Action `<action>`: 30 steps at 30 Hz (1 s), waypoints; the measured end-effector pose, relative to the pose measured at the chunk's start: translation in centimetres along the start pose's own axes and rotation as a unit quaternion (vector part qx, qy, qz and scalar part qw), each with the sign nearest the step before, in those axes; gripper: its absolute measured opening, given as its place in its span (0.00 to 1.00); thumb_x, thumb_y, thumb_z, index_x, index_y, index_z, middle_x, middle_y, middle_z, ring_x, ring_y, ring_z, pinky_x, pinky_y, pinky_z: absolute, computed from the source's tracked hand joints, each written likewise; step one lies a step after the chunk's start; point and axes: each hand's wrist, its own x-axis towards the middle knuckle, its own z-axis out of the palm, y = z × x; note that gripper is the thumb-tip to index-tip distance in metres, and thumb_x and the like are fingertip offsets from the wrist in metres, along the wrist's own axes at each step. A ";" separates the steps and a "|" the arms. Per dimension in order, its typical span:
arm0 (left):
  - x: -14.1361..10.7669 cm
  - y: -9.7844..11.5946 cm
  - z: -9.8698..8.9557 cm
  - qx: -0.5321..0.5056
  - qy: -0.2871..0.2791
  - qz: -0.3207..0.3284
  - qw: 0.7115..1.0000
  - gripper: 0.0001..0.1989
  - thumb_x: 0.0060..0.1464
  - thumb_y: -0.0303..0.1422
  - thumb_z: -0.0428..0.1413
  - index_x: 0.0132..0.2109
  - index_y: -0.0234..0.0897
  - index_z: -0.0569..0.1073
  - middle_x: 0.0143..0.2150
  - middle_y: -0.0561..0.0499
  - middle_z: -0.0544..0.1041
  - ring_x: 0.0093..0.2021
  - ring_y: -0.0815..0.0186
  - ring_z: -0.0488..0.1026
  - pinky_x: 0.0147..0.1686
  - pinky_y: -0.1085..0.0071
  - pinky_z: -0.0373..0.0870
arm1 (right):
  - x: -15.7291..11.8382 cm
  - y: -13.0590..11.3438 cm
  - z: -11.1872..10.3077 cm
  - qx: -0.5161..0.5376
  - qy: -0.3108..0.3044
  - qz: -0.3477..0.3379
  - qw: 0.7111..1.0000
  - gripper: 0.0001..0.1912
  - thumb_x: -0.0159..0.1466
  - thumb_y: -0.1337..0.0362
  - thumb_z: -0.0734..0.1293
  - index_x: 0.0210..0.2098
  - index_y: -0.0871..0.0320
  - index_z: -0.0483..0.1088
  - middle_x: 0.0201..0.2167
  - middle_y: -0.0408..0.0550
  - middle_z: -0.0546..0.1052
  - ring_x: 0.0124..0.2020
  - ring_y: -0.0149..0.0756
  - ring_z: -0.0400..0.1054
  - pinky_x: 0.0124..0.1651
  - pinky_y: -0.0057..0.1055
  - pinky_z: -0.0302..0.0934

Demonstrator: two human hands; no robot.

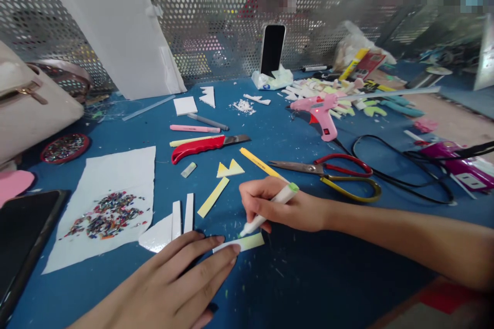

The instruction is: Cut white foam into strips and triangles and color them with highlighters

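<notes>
My right hand (270, 201) is closed around a white marker (284, 194) with a green end, and its tip touches the edge of a small foam strip (252, 242). Pale yellow-green colour covers the strip's right part, while its left part is white. My left hand (185, 277) lies with outstretched fingers on the strip's left end, pressing it against the table. Close by are a pale yellow strip (213, 197), a yellow zigzag piece (230, 168) and two white strips (189, 213), (176, 218). A small cap-like piece (189, 169) rests further back.
Scissors (320, 168) lie behind my right forearm, near a pink glue gun (318, 110) with a black cable. A red-handled knife (200, 148) and pens lie mid-table. Paper (127, 175) with glittery bits sits left, beside a phone (27, 241). Foam scraps pile at the back right.
</notes>
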 end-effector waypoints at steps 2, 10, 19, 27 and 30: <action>0.0 0.0 -0.1 0.002 -0.003 0.009 1.000 0.20 0.75 0.36 0.41 0.59 0.39 0.75 0.62 0.60 0.74 0.60 0.66 0.65 0.72 0.68 0.38 | 0.0 0.0 0.0 -0.016 -0.001 -0.002 1.000 0.24 0.72 0.49 0.62 0.29 0.62 0.66 0.24 0.41 0.68 0.21 0.23 0.64 0.24 0.20 0.57; 0.0 -0.1 -0.6 0.021 0.001 0.026 0.999 0.19 0.75 0.37 0.43 0.59 0.39 0.75 0.62 0.60 0.74 0.59 0.65 0.66 0.68 0.70 0.49 | -0.1 -0.1 0.0 -0.033 -0.013 0.002 0.999 0.23 0.73 0.50 0.62 0.28 0.62 0.66 0.24 0.42 0.70 0.20 0.23 0.63 0.22 0.19 0.55; -0.3 0.0 0.0 0.011 0.007 0.010 1.000 0.18 0.75 0.38 0.44 0.60 0.39 0.74 0.62 0.60 0.73 0.58 0.67 0.67 0.72 0.69 0.40 | 0.0 0.0 0.3 -0.006 0.011 -0.014 1.000 0.21 0.72 0.53 0.63 0.29 0.62 0.66 0.24 0.41 0.68 0.22 0.23 0.65 0.25 0.20 0.58; -0.4 0.1 -0.1 0.009 0.023 -0.004 1.000 0.16 0.73 0.39 0.49 0.58 0.41 0.76 0.59 0.59 0.76 0.56 0.69 0.69 0.67 0.73 0.53 | -0.1 -0.1 0.4 0.004 0.014 -0.001 1.000 0.19 0.71 0.52 0.64 0.32 0.61 0.65 0.25 0.41 0.70 0.24 0.25 0.65 0.27 0.22 0.58; 0.0 -0.1 -0.6 0.016 0.018 0.011 1.000 0.17 0.74 0.39 0.47 0.57 0.40 0.77 0.56 0.59 0.78 0.53 0.69 0.71 0.66 0.74 0.54 | -0.1 -0.4 0.5 -0.015 0.017 -0.006 1.000 0.17 0.71 0.54 0.65 0.33 0.61 0.67 0.24 0.41 0.70 0.24 0.26 0.65 0.27 0.21 0.57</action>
